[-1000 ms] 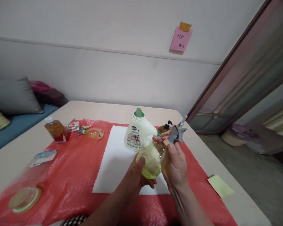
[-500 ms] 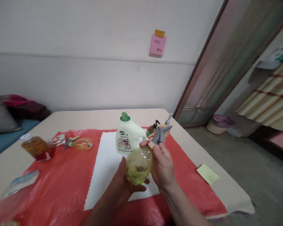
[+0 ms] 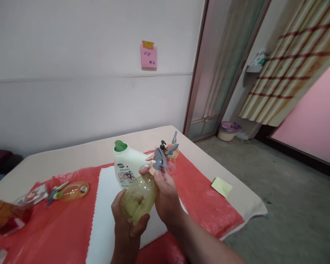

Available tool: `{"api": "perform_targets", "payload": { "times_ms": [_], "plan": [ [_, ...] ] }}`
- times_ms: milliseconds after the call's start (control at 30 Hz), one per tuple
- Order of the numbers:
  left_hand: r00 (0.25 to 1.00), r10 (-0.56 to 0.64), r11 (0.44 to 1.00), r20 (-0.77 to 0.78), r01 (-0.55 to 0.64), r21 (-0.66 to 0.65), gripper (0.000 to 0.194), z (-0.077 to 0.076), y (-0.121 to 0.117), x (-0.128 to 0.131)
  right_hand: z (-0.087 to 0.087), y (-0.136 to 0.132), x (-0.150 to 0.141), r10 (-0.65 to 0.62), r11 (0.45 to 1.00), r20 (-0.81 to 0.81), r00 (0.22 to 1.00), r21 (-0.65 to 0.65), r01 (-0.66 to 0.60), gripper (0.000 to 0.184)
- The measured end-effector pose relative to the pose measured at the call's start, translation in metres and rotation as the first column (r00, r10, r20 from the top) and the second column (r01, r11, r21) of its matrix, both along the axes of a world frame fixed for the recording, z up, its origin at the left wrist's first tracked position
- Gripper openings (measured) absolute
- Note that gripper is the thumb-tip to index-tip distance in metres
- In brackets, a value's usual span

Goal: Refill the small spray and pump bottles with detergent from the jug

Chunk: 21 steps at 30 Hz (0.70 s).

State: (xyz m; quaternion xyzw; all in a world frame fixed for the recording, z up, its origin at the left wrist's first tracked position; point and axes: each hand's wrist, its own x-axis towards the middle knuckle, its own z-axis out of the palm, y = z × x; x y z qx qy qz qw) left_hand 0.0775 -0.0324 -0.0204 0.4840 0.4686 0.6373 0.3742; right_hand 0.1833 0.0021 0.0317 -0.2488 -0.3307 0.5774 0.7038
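Both my hands hold a yellowish see-through spray bottle (image 3: 139,196), tilted with its grey trigger head (image 3: 160,160) up to the right. My left hand (image 3: 129,223) wraps round the bottle's lower body. Higher up, the fingers of my right hand (image 3: 166,194) close round its neck, just below the trigger head. Right behind the bottle stands a pale green detergent jug (image 3: 126,167) with a green spout in its open mouth. The jug rests on a white cloth (image 3: 100,212), and its handle side is partly hidden by my hands and the spray head.
A red plastic sheet (image 3: 63,227) covers part of the table. At left lie an orange spray bottle (image 3: 74,191), a packet (image 3: 36,195) and an amber bottle (image 3: 7,216). Several pump and spray bottles (image 3: 172,156) stand at the back right. A yellow note (image 3: 222,186) lies near the right edge.
The view has swung to the right, so the table's things sit further left. Still in both hands, the spray bottle is tilted more, and my left hand now reaches further round its body.
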Motion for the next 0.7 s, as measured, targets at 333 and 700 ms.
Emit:
{"api": "perform_targets", "payload": {
  "times_ms": [333, 700],
  "plan": [
    [0.978, -0.206, 0.954, 0.022, 0.205, -0.218, 0.082, -0.009, 0.024, -0.013, 0.015, 0.025, 0.093, -0.57, 0.821, 0.419, 0.707, 0.253, 0.512, 0.024],
    [0.977, -0.201, 0.926, -0.069, 0.166, -0.34, 0.061, -0.01, 0.029, -0.027, -0.11, 0.116, 0.181, -0.609, 0.652, 0.658, 0.443, 0.097, 0.752, 0.032]
  ]
}}
